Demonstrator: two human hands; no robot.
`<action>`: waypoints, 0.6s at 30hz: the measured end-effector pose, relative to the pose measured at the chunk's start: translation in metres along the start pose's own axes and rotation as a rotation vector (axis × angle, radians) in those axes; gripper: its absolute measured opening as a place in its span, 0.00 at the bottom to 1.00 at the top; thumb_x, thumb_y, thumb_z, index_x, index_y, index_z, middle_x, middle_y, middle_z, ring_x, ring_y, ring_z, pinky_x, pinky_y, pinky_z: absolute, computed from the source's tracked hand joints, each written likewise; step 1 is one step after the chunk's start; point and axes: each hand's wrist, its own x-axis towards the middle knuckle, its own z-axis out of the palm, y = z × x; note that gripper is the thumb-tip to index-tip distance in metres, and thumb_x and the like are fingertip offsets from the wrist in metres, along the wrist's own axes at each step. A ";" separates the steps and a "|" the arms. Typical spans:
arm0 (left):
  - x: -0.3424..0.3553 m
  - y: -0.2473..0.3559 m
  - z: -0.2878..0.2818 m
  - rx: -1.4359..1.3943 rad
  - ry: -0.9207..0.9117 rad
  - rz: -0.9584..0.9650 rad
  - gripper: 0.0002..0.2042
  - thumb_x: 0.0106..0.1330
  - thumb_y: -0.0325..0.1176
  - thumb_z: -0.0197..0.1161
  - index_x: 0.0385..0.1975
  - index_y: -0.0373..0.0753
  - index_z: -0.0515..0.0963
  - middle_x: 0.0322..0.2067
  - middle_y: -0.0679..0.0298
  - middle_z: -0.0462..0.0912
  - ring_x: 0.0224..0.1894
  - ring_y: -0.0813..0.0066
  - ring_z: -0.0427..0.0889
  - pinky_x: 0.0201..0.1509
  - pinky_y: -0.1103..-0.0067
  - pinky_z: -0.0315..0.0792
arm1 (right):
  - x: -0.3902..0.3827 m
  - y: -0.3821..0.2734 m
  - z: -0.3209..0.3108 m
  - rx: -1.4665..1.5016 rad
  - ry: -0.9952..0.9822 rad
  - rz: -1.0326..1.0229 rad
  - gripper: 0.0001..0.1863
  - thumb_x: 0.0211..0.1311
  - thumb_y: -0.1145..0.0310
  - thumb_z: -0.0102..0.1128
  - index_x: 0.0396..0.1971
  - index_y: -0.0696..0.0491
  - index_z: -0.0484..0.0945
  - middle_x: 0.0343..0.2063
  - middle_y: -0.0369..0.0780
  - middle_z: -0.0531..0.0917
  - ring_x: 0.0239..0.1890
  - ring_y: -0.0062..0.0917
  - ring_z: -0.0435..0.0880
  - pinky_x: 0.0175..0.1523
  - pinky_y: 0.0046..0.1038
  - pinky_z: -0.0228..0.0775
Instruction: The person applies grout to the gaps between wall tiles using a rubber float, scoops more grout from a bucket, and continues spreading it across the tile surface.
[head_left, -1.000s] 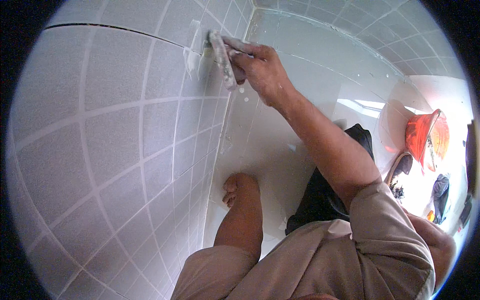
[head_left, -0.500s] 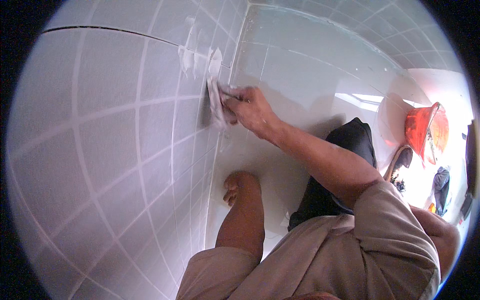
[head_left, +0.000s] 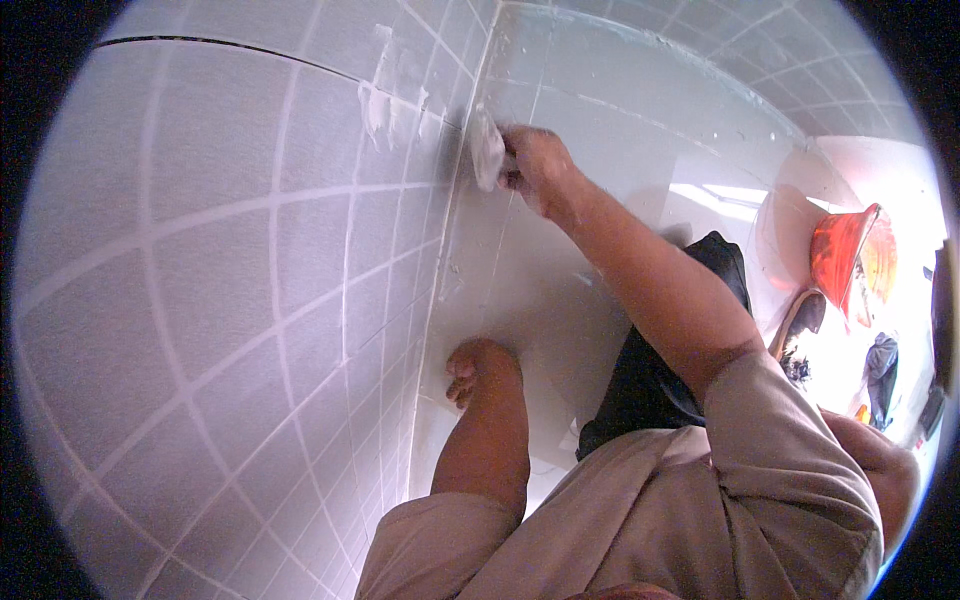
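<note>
My right hand (head_left: 540,170) is closed round a flat spreader (head_left: 487,150) coated with white paste. The spreader stands on edge by the corner where the tiled wall (head_left: 210,290) meets the smooth pale floor (head_left: 540,260). I cannot tell whether it touches the wall. Thick white paste (head_left: 380,115) is smeared over a joint of the tiles, to the left of the spreader. Further left, the same joint shows as a dark open line (head_left: 230,46). My left hand is out of view.
My bare foot (head_left: 478,365) rests on the floor close to the wall. A black bag-like object (head_left: 650,380) lies under my right forearm. At the right are an orange-red basin (head_left: 845,255) and a dark cloth (head_left: 880,370). Another tiled wall (head_left: 780,60) rises at the far side.
My right hand has moved up and to the right with the spreader, off the smeared tile joint toward the corner. The paste patch on the wall now shows more fully.
</note>
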 end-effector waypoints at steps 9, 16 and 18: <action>0.013 0.007 0.014 -0.405 0.283 -0.109 0.25 0.76 0.50 0.41 0.68 0.52 0.72 0.67 0.63 0.74 0.68 0.69 0.73 0.69 0.69 0.61 | 0.027 0.027 -0.005 0.053 -0.038 0.109 0.14 0.70 0.64 0.55 0.30 0.57 0.82 0.25 0.42 0.82 0.24 0.29 0.82 0.27 0.37 0.76; -0.036 -0.012 0.006 -0.037 0.271 0.105 0.22 0.75 0.46 0.47 0.64 0.46 0.74 0.60 0.58 0.77 0.57 0.55 0.80 0.63 0.61 0.67 | 0.040 -0.024 -0.014 0.159 -0.010 0.158 0.10 0.72 0.72 0.47 0.36 0.59 0.77 0.27 0.40 0.78 0.25 0.25 0.79 0.29 0.32 0.75; -0.004 -0.008 0.007 0.004 0.089 0.080 0.26 0.75 0.51 0.43 0.70 0.54 0.69 0.70 0.67 0.70 0.69 0.67 0.72 0.70 0.67 0.57 | 0.014 -0.024 0.007 0.259 -0.015 0.185 0.11 0.73 0.71 0.45 0.39 0.60 0.78 0.30 0.40 0.78 0.28 0.25 0.79 0.28 0.31 0.75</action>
